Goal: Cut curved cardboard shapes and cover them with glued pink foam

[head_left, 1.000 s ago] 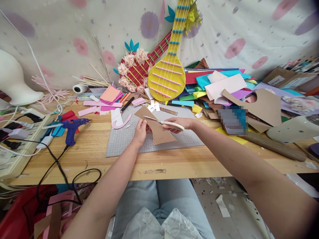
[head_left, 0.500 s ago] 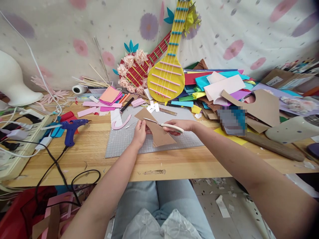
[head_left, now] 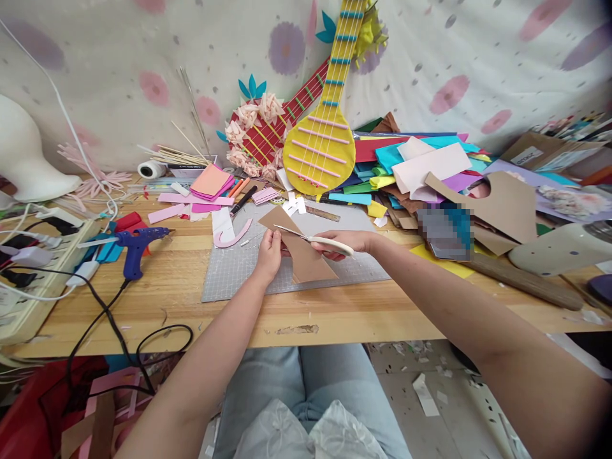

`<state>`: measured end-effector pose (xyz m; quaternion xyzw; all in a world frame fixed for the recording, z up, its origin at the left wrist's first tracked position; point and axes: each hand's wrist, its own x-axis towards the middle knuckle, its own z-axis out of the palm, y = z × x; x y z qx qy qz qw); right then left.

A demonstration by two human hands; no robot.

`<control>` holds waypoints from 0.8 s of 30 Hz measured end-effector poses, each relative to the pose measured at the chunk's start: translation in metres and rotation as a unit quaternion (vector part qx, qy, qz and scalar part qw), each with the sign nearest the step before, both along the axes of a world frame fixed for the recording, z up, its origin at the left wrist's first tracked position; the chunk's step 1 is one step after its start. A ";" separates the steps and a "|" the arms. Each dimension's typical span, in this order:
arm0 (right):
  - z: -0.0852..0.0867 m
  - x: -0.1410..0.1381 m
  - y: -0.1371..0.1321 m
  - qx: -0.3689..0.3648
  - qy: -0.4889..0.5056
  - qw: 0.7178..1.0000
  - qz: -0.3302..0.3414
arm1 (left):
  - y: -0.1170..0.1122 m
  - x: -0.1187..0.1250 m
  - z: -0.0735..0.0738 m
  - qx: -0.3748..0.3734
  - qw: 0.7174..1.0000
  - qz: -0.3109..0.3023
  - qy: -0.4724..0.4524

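Little has shifted: left hand [head_left: 270, 252] pinches card [head_left: 312, 264], right hand [head_left: 354, 240] grips scissors [head_left: 335, 243] across it; cutting seems barely advanced.

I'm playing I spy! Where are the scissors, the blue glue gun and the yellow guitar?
Scissors [head_left: 320, 240], head view: on the pale handle.
Blue glue gun [head_left: 136, 250], head view: on the grip.
Yellow guitar [head_left: 320, 148], head view: on the round body.

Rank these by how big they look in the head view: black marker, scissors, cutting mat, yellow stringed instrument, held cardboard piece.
Largest to smallest by visible area:
1. Cutting mat, partly covered
2. Yellow stringed instrument, cut off by the frame
3. Cardboard piece
4. Scissors, partly hidden
5. Black marker
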<state>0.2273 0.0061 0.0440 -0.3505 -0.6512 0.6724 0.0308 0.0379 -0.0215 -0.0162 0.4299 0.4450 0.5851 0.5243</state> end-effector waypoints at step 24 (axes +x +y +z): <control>-0.004 -0.003 0.001 0.063 -0.026 0.998 -0.002 | 0.004 0.000 -0.003 -0.008 1.000 0.008 -0.022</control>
